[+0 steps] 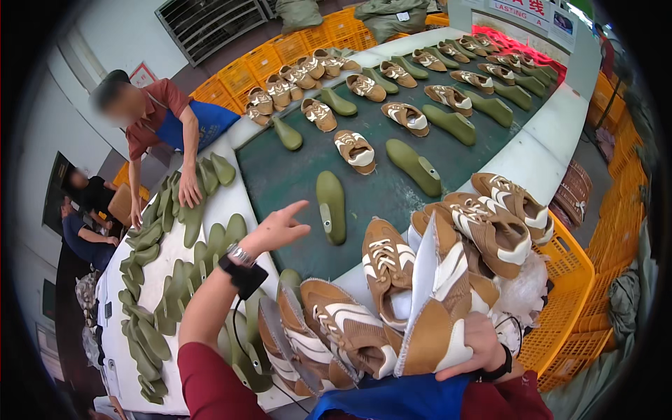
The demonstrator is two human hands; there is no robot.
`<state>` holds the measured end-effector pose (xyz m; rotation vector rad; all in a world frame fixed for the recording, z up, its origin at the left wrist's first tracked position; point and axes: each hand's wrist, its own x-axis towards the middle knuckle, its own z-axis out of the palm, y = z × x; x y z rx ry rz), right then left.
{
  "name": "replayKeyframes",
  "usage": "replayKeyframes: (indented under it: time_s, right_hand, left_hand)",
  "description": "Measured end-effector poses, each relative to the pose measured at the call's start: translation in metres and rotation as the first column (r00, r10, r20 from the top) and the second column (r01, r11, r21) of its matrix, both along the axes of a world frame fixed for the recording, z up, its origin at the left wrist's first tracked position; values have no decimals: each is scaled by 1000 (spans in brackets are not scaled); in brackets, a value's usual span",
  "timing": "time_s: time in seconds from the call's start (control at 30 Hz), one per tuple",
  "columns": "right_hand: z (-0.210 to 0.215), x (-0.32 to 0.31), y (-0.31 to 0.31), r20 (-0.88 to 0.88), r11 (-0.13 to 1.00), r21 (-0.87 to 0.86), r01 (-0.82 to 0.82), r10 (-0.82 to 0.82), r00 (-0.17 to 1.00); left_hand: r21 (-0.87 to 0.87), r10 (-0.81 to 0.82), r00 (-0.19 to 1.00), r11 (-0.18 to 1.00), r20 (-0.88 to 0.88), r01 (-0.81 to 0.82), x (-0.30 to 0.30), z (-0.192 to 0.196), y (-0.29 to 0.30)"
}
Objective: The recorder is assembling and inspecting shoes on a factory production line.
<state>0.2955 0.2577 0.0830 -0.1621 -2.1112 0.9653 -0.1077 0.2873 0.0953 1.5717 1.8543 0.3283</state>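
Note:
My left hand (280, 227) reaches over the green belt (280, 185) with its fingers apart and nothing in them. Just past its fingertips lies an olive shoe last (330, 210) on the belt. Close to my body, my right hand (479, 343) grips a tan-and-white shoe upper (437, 315) near its heel; the upper stands tilted, its raw lower edge showing. Against it leans another laced upper (385, 269). More uppers (350, 329) are bunched between my forearms, before my blue apron.
Uppers and lasts sit in rows along the belt. Several lasts (147, 336) crowd the white ledge at left, where a co-worker's hand (189, 185) touches some. A yellow crate (560, 301) stands at right beside a stack of uppers (490, 231).

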Motion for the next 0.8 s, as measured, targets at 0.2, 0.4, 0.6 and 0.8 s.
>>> replayKeyframes:
  time_s: [0.2, 0.4, 0.6, 0.8]
  right_hand:
    - [26, -41, -11, 144, 891, 450, -57, -9, 990]
    - [37, -77, -38, 85, 740, 668, -72, 20, 996]
    - [40, -89, -37, 9, 782, 615, 102, -136, 991]
    - [71, -9, -9, 365, 879, 476, 0, -197, 910]
  left_hand:
    - [631, -403, 839, 555, -367, 542, 96, 96, -109]
    - [317, -331, 531, 523, -780, 791, 153, 103, -175]
    - [377, -248, 612, 600, -751, 706, 126, 88, -173]
    - [649, 89, 843, 683, -530, 336, 37, 83, -158]
